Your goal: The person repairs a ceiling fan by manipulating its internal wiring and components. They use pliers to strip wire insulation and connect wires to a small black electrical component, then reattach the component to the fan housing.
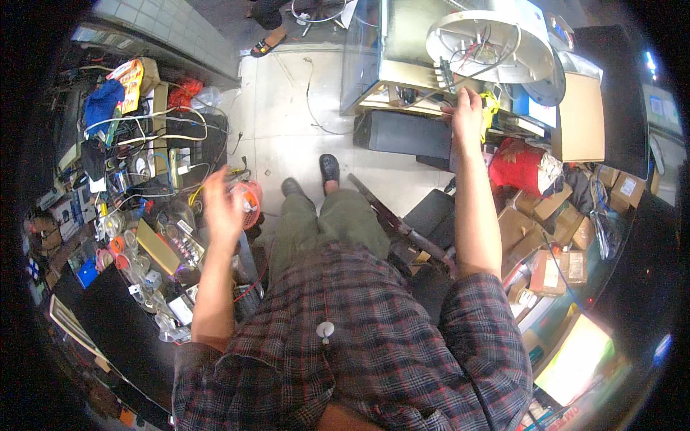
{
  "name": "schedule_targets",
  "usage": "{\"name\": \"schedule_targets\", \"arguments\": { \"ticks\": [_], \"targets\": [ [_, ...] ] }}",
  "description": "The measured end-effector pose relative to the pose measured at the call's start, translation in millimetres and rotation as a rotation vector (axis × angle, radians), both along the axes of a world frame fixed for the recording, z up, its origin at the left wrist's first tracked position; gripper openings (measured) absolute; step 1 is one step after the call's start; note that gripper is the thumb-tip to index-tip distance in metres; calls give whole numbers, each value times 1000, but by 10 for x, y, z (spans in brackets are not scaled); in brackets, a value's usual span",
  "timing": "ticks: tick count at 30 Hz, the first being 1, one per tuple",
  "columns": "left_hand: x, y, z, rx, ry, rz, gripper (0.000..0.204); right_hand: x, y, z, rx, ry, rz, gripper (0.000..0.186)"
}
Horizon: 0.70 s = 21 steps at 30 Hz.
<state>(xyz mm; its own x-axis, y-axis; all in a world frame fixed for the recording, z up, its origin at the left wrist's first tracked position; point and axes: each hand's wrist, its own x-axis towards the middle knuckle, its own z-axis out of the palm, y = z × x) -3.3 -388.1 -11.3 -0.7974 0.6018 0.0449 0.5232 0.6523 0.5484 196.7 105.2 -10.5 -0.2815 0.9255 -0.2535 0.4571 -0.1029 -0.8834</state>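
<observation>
Holding the right hand [466, 113] out just beside a shallow, round, white housing [440, 44] with a smooth, rigid wall. Noting this housing as lying open side up on a glossy, pale-edged surface [406, 36], and containing thin red and dark wires [474, 50]. Seeing a dark, flexible cord [483, 70] crossing the near rim and leading down toward the right hand. Finding the right hand's fingers drawing close together near the cord; being unable to tell whether gripping it.

Holding the left hand [223, 205] in front of a round, red-orange plastic basket [256, 201], with fingers blurring; being unable to tell how far open, or whether grasping anything.

Observing a tan, smooth-sided cardboard carton [581, 118] standing to the right of the housing, with contents not showing. Recording small brown cardboard boxes [550, 276] piling loosely below it, with a crinkled clear plastic bag [607, 233] lying alongside. Noting a crumpled red bundle [517, 167] lying between the carton and the right forearm, and a bright yellow bundle [490, 115] hanging next to the right hand. Finding a dark grey rectangular case [402, 133] sitting below the surface edge.
</observation>
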Motion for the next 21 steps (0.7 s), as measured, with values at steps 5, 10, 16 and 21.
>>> {"name": "schedule_targets", "arguments": {
  "ticks": [5, 10, 16, 21],
  "targets": [
    [191, 1268, 60, 60, -421, -367, 43, -123, 64, -85, -39, 67, 14, 42],
    [202, 2206, 28, 163, -846, -559, 42, -70, 134, -84, -111, 77, 36, 36],
    [305, 3314, 133, 371, -1413, -349, 52, 39, 116, 94, -310, 292, 14, 33],
    [248, 3935, 246, 421, -1690, -278, 48, 157, 315, 141, -394, 300, 136, 33]
  ]
}}
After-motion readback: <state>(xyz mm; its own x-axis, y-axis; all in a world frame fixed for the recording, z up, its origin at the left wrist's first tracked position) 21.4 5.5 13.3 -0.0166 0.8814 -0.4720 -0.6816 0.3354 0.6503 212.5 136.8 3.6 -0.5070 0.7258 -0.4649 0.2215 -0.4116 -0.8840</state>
